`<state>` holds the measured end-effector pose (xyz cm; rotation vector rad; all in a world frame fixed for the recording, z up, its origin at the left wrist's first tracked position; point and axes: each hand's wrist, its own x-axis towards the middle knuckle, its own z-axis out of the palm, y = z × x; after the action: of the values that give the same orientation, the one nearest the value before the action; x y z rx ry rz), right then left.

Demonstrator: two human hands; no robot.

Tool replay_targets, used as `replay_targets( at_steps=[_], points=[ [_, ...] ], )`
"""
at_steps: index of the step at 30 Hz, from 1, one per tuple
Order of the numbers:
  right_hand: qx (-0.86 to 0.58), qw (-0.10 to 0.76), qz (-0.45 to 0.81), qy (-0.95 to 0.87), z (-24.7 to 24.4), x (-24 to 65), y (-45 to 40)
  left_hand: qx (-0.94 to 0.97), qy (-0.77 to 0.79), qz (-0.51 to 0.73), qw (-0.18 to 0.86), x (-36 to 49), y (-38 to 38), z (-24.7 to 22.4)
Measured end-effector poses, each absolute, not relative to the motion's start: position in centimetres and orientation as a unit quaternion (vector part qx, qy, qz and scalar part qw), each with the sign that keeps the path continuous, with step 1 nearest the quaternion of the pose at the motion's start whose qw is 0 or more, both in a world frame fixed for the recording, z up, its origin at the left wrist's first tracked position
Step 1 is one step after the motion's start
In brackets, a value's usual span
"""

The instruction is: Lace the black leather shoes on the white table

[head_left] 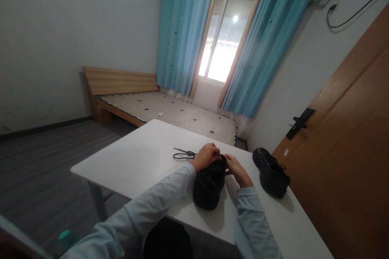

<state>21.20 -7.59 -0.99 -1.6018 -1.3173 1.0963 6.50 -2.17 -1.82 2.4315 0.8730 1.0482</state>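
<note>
A black shoe (209,190) stands on the white table (130,162), its heel toward me. My left hand (207,157) has its fingers curled over the upper at the far left of the shoe. On the opposite side my right hand (237,170) grips the shoe's edge, thumb and fingers drawn together. Whether a lace is pinched between the fingers is too small to make out. Just left of my left hand, a dark shoelace (184,154) lies looped on the tabletop. A second black shoe (271,173), with laces on it, rests to the right.
Behind the table is a bed with a patterned mattress (182,109) and a small white remote (159,115) on it. Blue curtains (185,28) flank a window. A brown door (340,141) stands close on the right. A black rounded object (167,240) is below the table's near edge.
</note>
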Motion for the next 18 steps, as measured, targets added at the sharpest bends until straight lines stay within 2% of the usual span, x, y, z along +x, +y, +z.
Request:
replay_targets(
  at_steps=[8,14,18],
  points=[
    [-0.600,0.430,0.434,-0.516,-1.0,21.1,-7.4,0.830,0.328,0.397,0.213,6.3,-2.3,-1.9],
    [-0.630,0.480,0.395,-0.465,-1.2,22.3,-6.7,0.753,0.339,0.437,0.355,5.2,-1.5,-1.7],
    [-0.642,0.541,0.340,-0.423,-1.4,23.8,-6.3,0.686,0.387,0.432,0.440,3.7,-0.1,-1.5]
  ],
)
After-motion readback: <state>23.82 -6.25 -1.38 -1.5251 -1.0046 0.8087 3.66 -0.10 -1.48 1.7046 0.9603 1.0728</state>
